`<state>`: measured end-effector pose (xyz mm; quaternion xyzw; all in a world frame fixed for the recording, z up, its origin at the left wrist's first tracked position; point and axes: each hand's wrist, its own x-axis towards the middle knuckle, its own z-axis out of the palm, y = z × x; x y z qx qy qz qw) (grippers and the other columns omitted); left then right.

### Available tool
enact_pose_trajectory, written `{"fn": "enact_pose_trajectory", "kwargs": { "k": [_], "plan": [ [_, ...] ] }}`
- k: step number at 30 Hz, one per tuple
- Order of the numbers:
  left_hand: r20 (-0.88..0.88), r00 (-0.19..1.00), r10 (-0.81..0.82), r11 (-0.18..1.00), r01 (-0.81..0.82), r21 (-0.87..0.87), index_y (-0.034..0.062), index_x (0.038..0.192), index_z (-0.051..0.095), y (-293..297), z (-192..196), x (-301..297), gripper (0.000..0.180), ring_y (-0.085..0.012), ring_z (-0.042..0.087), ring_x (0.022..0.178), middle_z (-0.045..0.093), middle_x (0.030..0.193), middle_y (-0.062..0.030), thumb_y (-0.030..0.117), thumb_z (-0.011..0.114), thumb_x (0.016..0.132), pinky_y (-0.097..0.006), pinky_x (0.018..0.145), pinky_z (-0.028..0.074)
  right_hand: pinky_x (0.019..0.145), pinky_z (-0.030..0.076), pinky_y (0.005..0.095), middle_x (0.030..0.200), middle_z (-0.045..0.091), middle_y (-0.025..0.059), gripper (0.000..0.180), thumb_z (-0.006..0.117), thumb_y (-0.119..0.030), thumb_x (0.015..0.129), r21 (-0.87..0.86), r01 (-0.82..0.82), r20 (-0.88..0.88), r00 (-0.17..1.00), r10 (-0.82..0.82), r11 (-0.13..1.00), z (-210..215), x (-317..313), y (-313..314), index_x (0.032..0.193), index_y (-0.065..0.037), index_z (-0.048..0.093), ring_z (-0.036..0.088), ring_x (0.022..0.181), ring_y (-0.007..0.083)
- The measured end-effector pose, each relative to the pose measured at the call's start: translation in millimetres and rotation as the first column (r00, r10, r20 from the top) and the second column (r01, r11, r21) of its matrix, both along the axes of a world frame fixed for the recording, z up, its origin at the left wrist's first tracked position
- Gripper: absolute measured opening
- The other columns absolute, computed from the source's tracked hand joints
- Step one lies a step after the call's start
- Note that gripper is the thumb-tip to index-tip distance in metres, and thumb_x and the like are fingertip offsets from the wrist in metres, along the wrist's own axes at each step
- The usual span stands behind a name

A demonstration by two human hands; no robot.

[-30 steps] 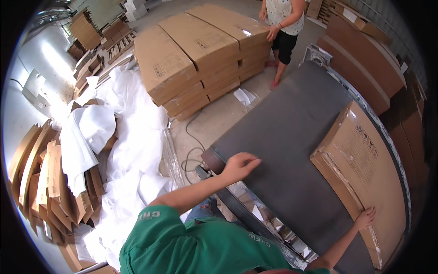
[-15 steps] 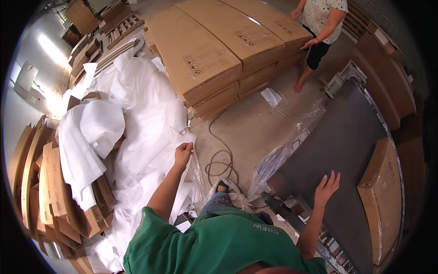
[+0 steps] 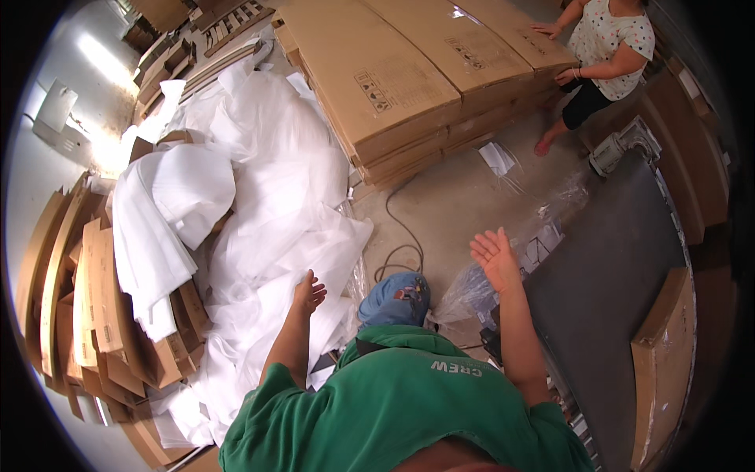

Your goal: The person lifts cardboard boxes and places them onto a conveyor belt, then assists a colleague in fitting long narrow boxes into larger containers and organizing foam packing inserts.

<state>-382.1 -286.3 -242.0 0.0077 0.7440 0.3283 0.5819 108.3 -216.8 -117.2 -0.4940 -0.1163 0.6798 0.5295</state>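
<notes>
My left hand [image 3: 309, 292] hangs in the air in front of a heap of white foam sheeting [image 3: 267, 197], its fingers apart and nothing in them. Raised on the right, my right hand [image 3: 495, 258] is spread with the palm showing and holds nothing. It is nearest to crumpled clear plastic film [image 3: 472, 289] on the floor and the dark conveyor belt [image 3: 605, 283]. Ahead stands a stack of large flat brown cartons [image 3: 409, 71]. At its right side a co-worker [image 3: 609, 47] in a dotted white top rests both hands on the cartons.
Bent cardboard pieces [image 3: 102, 307] are piled at the left, with white sheeting [image 3: 169, 212] draped over them. A single carton [image 3: 664, 362] lies on the belt's right side. A dark cable [image 3: 405, 228] loops across the floor, near a white paper sheet [image 3: 497, 159].
My right hand has swung from over the belt up and leftward. My left hand has lowered slightly and its fingers have opened. The co-worker has leaned in, with both hands now on the cartons.
</notes>
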Motion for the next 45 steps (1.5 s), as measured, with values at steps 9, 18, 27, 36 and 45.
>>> {"fn": "enact_pose_trajectory", "kwargs": {
  "k": [9,18,27,36,45],
  "plan": [
    [0.138,0.988,-0.065,0.935,0.012,0.354,0.0116,0.149,0.017,309.3,18.6,44.6,0.109,-0.0393,0.037,0.128,0.032,0.143,-0.0231,0.080,0.054,0.071,-0.053,0.098,0.039,0.105,0.034,0.0497,0.147,0.027,0.0239,0.108,0.053,-0.071,0.080,-0.194,-0.047,-0.156,0.988,0.016,0.980,-67.4,-72.8,228.7,0.147,0.004,0.012,0.039,0.129,0.0381],
    [0.078,0.979,-0.188,0.923,0.149,0.355,0.0127,0.139,0.034,410.0,29.7,103.2,0.078,-0.0247,0.040,0.125,0.044,0.134,-0.0115,0.059,0.059,0.082,-0.044,0.100,0.034,0.105,0.029,0.0511,0.135,0.048,0.0127,0.096,0.058,-0.076,0.070,-0.163,0.262,-0.015,0.963,-0.268,0.951,-128.3,-33.1,447.2,0.138,-0.010,0.042,0.043,0.125,0.0310],
    [0.274,0.949,-0.155,0.869,-0.001,0.495,0.0087,0.134,0.041,410.3,-8.1,83.7,0.068,-0.0204,0.044,0.122,0.049,0.129,-0.0079,0.048,0.061,0.083,-0.035,0.099,0.037,0.098,0.039,0.0398,0.122,0.058,0.0033,0.055,0.056,-0.052,0.086,-0.004,0.364,-0.144,0.922,-0.360,0.932,-166.8,-33.0,456.9,0.124,-0.013,0.055,0.051,0.113,0.0232],
    [0.325,0.944,-0.059,0.920,-0.075,0.385,0.0065,0.128,0.046,293.7,51.7,1.6,0.057,-0.0218,0.055,0.112,0.057,0.119,-0.0076,0.043,0.056,0.086,-0.036,0.096,0.044,0.081,0.049,0.0357,0.090,0.066,0.0032,0.021,0.053,-0.031,0.085,-0.001,0.356,-0.490,0.815,-0.311,0.935,-172.2,-94.0,285.1,0.088,-0.012,0.061,0.061,0.088,0.0216],
    [0.608,0.743,-0.279,0.958,0.263,0.117,0.0201,0.147,0.026,187.5,12.7,86.2,0.079,-0.0278,0.032,0.135,0.029,0.151,-0.0030,0.072,0.033,0.088,-0.049,0.108,0.026,0.091,0.044,0.0466,0.118,0.059,0.0173,0.056,0.048,-0.046,0.086,-0.245,0.622,-0.202,0.718,-0.666,0.744,-178.5,16.7,177.4,0.118,0.000,0.056,0.055,0.107,0.0344]
  ]
}}
